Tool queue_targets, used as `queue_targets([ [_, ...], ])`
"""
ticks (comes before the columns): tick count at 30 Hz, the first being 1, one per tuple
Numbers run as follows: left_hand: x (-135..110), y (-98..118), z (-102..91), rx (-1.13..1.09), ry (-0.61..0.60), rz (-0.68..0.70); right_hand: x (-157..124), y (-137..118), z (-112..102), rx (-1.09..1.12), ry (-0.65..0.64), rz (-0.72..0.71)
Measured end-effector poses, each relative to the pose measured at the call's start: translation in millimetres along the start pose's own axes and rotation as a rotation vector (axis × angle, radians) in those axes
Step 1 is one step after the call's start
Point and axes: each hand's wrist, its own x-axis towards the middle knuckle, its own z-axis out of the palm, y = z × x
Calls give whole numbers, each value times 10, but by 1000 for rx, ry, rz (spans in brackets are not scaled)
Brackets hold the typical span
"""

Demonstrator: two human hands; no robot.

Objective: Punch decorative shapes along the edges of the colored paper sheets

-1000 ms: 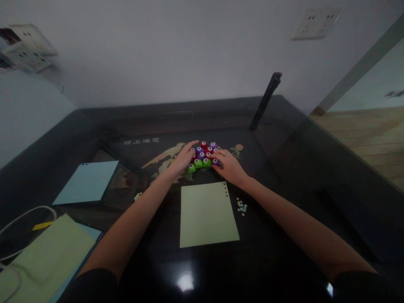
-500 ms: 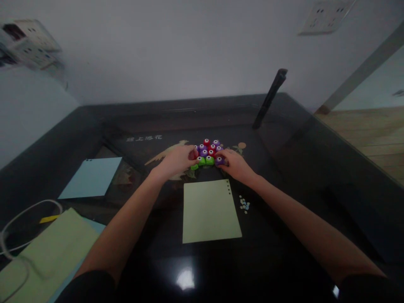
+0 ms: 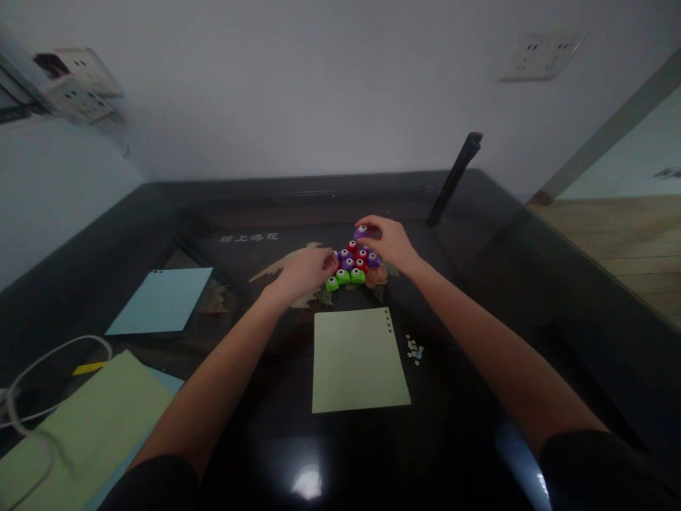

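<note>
A cluster of small one-eyed blocks in red, purple and green lies on the dark table, with a green block (image 3: 358,275) at its front. My right hand (image 3: 391,241) pinches a purple one-eyed block (image 3: 362,231) between thumb and fingers at the far side of the cluster. At the cluster's left edge my left hand (image 3: 308,273) rests with fingers curled together; what they grip, if anything, is hidden. A red block (image 3: 352,246) sits just in front of the held one. Below the cluster lies a pale yellow-green sheet (image 3: 359,362) with punched holes.
Tiny star-like pieces (image 3: 414,350) lie right of the sheet. A blue sheet (image 3: 162,301) is at left, with more yellow-green paper (image 3: 90,433) and a white cable (image 3: 15,397) nearer. A black upright bar (image 3: 455,181) stands at the table's back right, before the wall.
My right hand has moved from the cluster's front right corner to its far side, carrying the purple block. My left hand stays at the left edge. The view has tilted slightly.
</note>
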Motion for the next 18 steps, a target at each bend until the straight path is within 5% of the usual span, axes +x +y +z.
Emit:
queue_targets([
  [7,9,129,169,161,46,-20,78,-55,375,-29,-166,-93],
  [18,16,141,181,215,78,0,157,119,362,-72,-98,-8],
])
